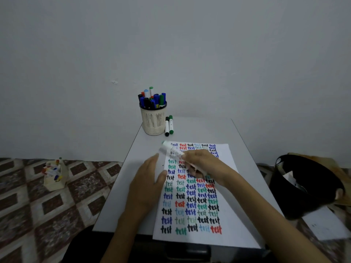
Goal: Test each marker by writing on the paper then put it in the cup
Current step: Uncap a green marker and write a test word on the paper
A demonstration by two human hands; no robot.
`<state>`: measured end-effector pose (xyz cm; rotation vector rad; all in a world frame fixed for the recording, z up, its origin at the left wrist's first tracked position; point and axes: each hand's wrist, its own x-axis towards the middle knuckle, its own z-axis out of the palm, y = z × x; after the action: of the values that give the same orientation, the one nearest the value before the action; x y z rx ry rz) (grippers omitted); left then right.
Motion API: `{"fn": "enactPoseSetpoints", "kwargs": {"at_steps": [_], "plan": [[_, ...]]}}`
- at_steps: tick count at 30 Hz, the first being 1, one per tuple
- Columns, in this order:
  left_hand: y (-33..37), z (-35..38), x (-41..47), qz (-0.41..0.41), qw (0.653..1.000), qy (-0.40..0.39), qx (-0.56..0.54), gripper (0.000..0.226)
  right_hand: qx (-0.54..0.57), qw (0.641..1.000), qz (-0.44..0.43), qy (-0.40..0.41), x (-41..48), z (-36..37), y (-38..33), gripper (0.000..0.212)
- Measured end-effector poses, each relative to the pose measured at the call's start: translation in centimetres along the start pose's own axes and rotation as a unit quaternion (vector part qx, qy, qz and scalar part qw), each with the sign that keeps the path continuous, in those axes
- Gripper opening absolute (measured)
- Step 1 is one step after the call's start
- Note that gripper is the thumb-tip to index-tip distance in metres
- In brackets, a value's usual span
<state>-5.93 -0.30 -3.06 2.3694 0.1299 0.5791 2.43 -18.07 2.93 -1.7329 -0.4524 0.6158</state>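
Observation:
A white sheet of paper (pixel 226 209) covered with rows of coloured "test" words lies on the small grey table (pixel 117 205). My right hand (pixel 204 167) grips a white marker with a green end (pixel 170 149), its tip hidden under the fingers on the paper; the marker is blurred. My left hand (pixel 146 185) lies flat with straight fingers on the paper's left edge. A beige mesh cup (pixel 153 120) full of several markers stands at the table's far left. A black-capped marker (pixel 167 126) and a green-capped marker (pixel 171 124) lie side by side right of the cup.
A small beige box (pixel 54 177) with several markers sits on the patterned cloth to the left. A black bin (pixel 303 186) stands to the right of the table. A plain wall rises behind the table.

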Motion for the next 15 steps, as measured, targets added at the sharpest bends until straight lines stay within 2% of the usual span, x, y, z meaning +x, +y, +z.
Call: {"fn": "enactPoseSetpoints", "kwargs": {"at_steps": [3,4,6,8,10,13,15], "plan": [[0.7,-0.4,0.0,0.069,0.997,0.008,-0.017,0.068,-0.057,0.998,-0.031,-0.016,-1.7,0.3,0.3,0.008],[1.0,-0.5,0.0,0.099,0.995,0.001,-0.007,0.067,-0.062,0.997,-0.043,-0.006,-2.1,0.3,0.2,0.012],[1.6,-0.6,-0.1,0.18,0.983,-0.009,0.035,0.055,-0.059,0.996,-0.069,0.02,-2.7,0.5,-0.1,0.02],[1.9,-0.6,-0.3,0.239,0.969,-0.005,0.061,0.041,-0.011,0.994,-0.093,0.05,-3.1,0.5,-0.4,0.02],[2.0,-0.6,-0.4,0.238,0.97,-0.002,0.054,0.035,0.082,0.989,-0.097,0.079,-3.3,0.7,-0.6,0.021],[2.2,-0.6,-0.7,0.179,0.984,-0.01,0.0,0.031,0.25,0.96,-0.084,0.097,-3.2,1.8,-0.2,0.025],[2.4,-0.7,-0.9,0.142,0.989,-0.031,-0.037,0.028,0.271,0.954,-0.092,0.093,-3.1,2.9,0.3,0.023]]}}
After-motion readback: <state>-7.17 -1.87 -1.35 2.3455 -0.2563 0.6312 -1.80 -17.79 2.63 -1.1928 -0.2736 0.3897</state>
